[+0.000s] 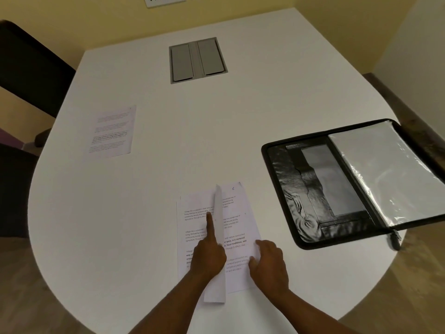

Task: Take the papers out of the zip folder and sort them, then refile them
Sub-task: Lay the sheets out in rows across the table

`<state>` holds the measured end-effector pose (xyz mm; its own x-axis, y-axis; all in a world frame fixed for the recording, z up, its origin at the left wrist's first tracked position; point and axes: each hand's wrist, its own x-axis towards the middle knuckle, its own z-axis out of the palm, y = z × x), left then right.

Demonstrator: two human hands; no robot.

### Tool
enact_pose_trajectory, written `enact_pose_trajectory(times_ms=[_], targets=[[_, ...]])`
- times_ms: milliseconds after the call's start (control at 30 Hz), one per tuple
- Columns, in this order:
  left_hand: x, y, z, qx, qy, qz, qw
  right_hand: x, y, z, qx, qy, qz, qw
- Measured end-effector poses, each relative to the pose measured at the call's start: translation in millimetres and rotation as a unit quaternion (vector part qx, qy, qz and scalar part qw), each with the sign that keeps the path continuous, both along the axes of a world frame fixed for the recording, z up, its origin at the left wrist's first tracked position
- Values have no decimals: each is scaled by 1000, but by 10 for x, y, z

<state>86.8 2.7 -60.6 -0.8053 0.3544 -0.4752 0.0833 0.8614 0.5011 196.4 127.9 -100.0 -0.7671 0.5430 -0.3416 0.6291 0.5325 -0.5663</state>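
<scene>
A pile of printed papers [192, 227] lies at the table's near edge. Its right-hand sheet [237, 213] is marked "6" at the top. My left hand [209, 256] holds one sheet [218, 208] lifted on edge over the pile, with the index finger stretched along it. My right hand [269, 263] rests on the pile's right edge, fingers relaxed. Another printed sheet [112, 131] lies alone at the far left. The black zip folder [301, 189] lies open at the right, with clear plastic sleeves [385, 169] on its right half.
A white rounded table [240, 116] carries everything. A grey cable hatch [198, 60] is set into its far middle. A dark chair [29, 68] stands at the left. The folder's right half overhangs the table's right edge.
</scene>
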Motion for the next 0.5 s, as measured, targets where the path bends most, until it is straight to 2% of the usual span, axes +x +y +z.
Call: enact_pose_trajectory(times_ms=[67, 200, 400, 500], targets=[[16, -16, -16, 9, 10, -21, 1000, -18, 17, -23, -4, -2, 1, 1000], [44, -6, -26, -42, 50, -86, 994, -65, 23, -21, 24, 18, 0, 1000], [39, 71, -23, -38, 10, -42, 998, -89, -137, 10, 118, 59, 63, 989], [-5, 91, -13, -8, 8, -25, 1000, -65, -222, 50, 19, 104, 159, 982]])
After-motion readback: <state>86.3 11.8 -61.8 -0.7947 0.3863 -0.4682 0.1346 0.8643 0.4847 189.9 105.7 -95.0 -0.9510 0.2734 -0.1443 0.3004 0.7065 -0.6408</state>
